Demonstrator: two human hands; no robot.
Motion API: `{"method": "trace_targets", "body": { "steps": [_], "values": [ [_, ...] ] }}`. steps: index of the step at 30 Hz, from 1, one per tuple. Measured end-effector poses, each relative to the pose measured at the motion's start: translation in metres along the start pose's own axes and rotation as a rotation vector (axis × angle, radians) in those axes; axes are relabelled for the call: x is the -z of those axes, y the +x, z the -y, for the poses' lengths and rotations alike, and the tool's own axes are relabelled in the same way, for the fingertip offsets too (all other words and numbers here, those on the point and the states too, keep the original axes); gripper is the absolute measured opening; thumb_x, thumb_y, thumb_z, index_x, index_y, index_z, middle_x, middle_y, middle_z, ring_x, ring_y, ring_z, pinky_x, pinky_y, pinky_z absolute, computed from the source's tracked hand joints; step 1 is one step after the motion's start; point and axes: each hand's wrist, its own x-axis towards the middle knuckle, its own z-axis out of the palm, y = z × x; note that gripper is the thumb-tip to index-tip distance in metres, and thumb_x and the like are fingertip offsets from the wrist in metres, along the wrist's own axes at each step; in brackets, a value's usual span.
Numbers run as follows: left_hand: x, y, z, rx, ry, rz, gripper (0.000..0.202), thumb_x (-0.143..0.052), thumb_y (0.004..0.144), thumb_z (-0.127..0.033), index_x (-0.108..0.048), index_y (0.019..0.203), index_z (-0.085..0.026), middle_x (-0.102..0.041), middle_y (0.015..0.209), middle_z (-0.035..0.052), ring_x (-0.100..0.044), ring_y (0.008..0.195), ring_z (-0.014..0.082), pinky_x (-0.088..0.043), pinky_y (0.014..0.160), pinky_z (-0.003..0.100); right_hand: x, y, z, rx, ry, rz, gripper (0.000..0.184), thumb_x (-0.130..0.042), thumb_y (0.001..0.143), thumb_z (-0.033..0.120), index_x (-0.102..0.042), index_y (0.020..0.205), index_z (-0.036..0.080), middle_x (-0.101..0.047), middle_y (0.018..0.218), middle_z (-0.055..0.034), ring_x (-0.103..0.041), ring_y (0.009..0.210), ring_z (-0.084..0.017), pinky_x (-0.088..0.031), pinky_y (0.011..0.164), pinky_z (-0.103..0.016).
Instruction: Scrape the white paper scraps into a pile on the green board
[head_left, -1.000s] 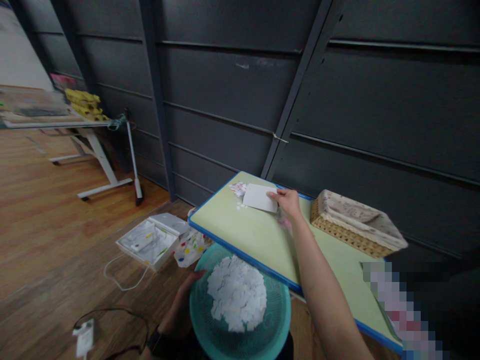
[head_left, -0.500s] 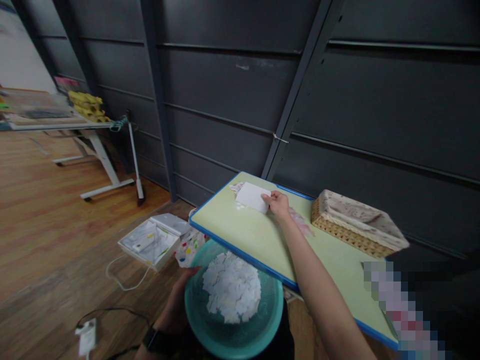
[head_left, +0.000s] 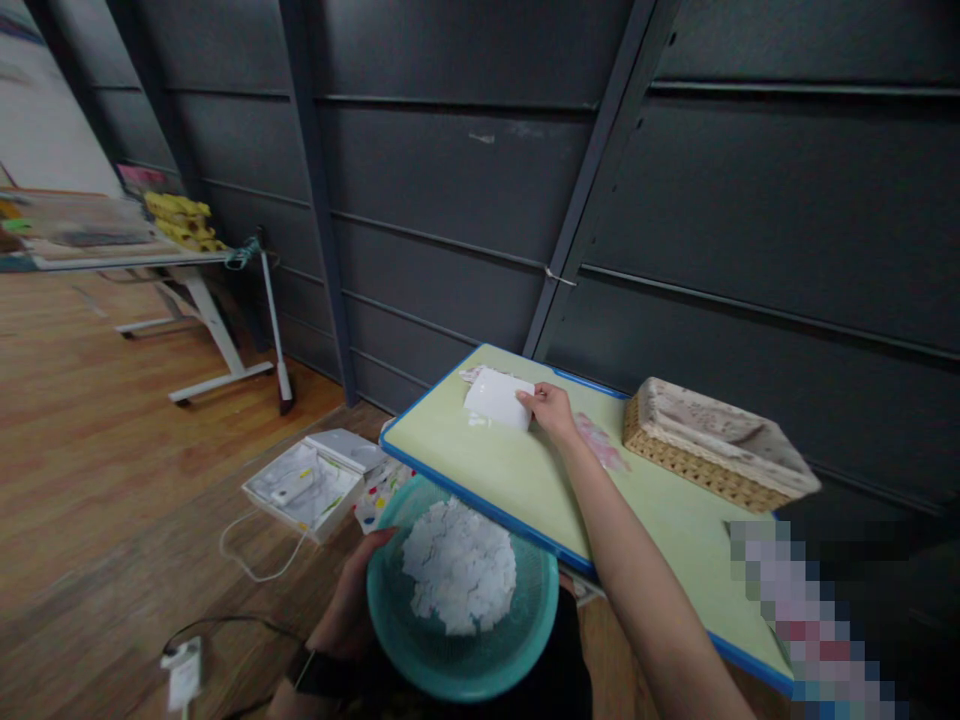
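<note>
My right hand (head_left: 551,408) reaches across a pale green table with a blue rim (head_left: 480,505) and pinches a white card (head_left: 496,398) at the far left corner. The card rests over a small heap of white paper scraps (head_left: 474,375). Below the table's near edge, my left hand (head_left: 352,600) grips the rim of a teal mesh basket (head_left: 457,650). A pile of white paper pieces (head_left: 457,565) fills that basket.
A lined wicker basket (head_left: 716,450) sits at the table's back right, with a pinkish smear (head_left: 600,442) beside it. On the wooden floor lie an open white box (head_left: 311,480), a cable and a white plug (head_left: 182,675). A dark panelled wall runs behind; another table (head_left: 135,250) stands far left.
My right hand has slid the white card leftward toward the table's corner, uncovering the pinkish smear. The teal basket has shifted slightly left and up under the table edge.
</note>
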Motion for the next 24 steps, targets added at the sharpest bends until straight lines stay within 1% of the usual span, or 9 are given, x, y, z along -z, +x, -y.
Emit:
{"method": "trace_targets", "body": {
  "steps": [3, 6, 8, 10, 13, 16, 20, 24],
  "values": [
    [-0.002, -0.001, -0.002, -0.03, 0.014, -0.022, 0.012, -0.056, 0.08, -0.021, -0.064, 0.076, -0.014, -0.069, 0.055, 0.0033, -0.061, 0.045, 0.0179, -0.051, 0.047, 0.03, 0.0, -0.004, 0.005, -0.009, 0.051, 0.051, 0.043, -0.068, 0.054, 0.057, -0.045, 0.058, 0.02, -0.043, 0.046, 0.0062, -0.035, 0.044, -0.008, -0.026, 0.042, -0.021],
    [-0.006, -0.006, -0.006, -0.04, 0.034, -0.053, 0.015, -0.054, 0.081, -0.02, -0.064, 0.071, -0.014, -0.069, 0.055, 0.0041, -0.062, 0.044, 0.0177, -0.051, 0.046, 0.03, 0.002, -0.009, 0.014, -0.019, 0.107, 0.148, 0.045, -0.072, 0.052, 0.053, -0.04, 0.055, 0.021, -0.038, 0.044, 0.0082, -0.034, 0.042, -0.006, -0.028, 0.041, -0.02],
    [-0.009, -0.009, -0.008, -0.049, 0.022, -0.073, 0.017, -0.054, 0.082, -0.019, -0.063, 0.068, -0.015, -0.067, 0.051, 0.0024, -0.06, 0.042, 0.0161, -0.05, 0.044, 0.027, 0.004, -0.014, 0.02, -0.049, 0.141, 0.25, 0.048, -0.076, 0.049, 0.051, -0.039, 0.055, 0.021, -0.039, 0.043, 0.0085, -0.037, 0.041, -0.006, -0.03, 0.039, -0.019],
    [-0.011, -0.012, -0.008, -0.07, 0.01, -0.082, 0.018, -0.053, 0.082, -0.018, -0.063, 0.067, -0.015, -0.066, 0.049, 0.0017, -0.059, 0.04, 0.0148, -0.049, 0.043, 0.026, 0.006, -0.018, 0.026, -0.094, 0.161, 0.36, 0.049, -0.079, 0.047, 0.05, -0.041, 0.056, 0.02, -0.044, 0.044, 0.0073, -0.043, 0.041, -0.007, -0.035, 0.038, -0.019],
    [-0.011, -0.013, -0.008, -0.071, 0.032, -0.074, 0.019, -0.053, 0.083, -0.02, -0.063, 0.068, -0.015, -0.068, 0.052, 0.0028, -0.06, 0.041, 0.0155, -0.05, 0.043, 0.026, 0.008, -0.024, 0.033, -0.166, 0.175, 0.527, 0.05, -0.082, 0.045, 0.049, -0.045, 0.059, 0.018, -0.05, 0.046, 0.0052, -0.05, 0.041, -0.008, -0.043, 0.038, -0.021],
    [-0.01, -0.013, -0.007, -0.081, 0.049, -0.066, 0.017, -0.053, 0.083, -0.02, -0.062, 0.069, -0.015, -0.069, 0.053, 0.003, -0.061, 0.044, 0.0163, -0.051, 0.045, 0.027, 0.011, -0.027, 0.037, -0.209, 0.158, 0.684, 0.05, -0.084, 0.045, 0.047, -0.047, 0.06, 0.017, -0.054, 0.048, 0.0041, -0.054, 0.041, -0.009, -0.048, 0.039, -0.02],
    [-0.011, -0.015, -0.008, -0.104, 0.064, -0.077, 0.014, -0.054, 0.083, -0.018, -0.063, 0.072, -0.015, -0.072, 0.058, 0.0042, -0.066, 0.051, 0.0178, -0.054, 0.052, 0.028, 0.011, -0.031, 0.04, -0.252, 0.123, 0.881, 0.045, -0.085, 0.047, 0.042, -0.054, 0.066, 0.014, -0.06, 0.054, 0.002, -0.059, 0.046, -0.01, -0.052, 0.043, -0.019],
    [-0.013, -0.016, -0.008, -0.113, 0.051, -0.037, 0.012, -0.056, 0.081, -0.017, -0.064, 0.072, -0.015, -0.071, 0.058, 0.0042, -0.069, 0.06, 0.0209, -0.054, 0.054, 0.029, 0.006, -0.036, 0.044, -0.284, 0.121, 1.061, 0.042, -0.084, 0.049, 0.038, -0.059, 0.071, 0.013, -0.065, 0.061, 0.0007, -0.063, 0.052, -0.011, -0.054, 0.047, -0.019]
  ]
}}
